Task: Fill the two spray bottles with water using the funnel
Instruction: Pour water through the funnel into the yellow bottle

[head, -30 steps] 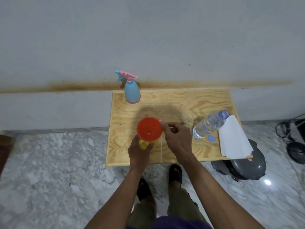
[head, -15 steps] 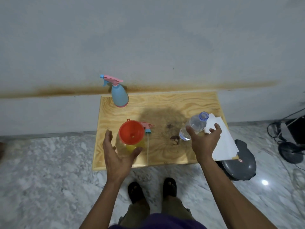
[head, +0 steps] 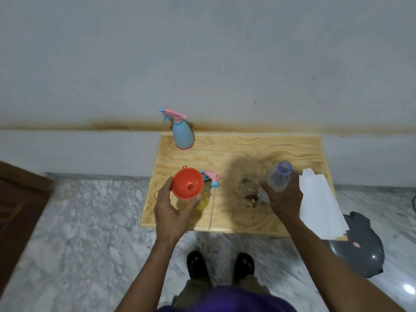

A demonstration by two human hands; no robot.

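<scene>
plywood table (head: 258,145) against grey wall; left hand (head: 172,212) cups orange funnel (head: 188,183), right hand (head: 284,199) grips clear water bottle (head: 275,179).

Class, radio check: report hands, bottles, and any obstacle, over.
Left hand steadies funnel on yellow bottle. Right hand grips uncapped water bottle. Blue bottle waiting. Nothing blocking.
</scene>
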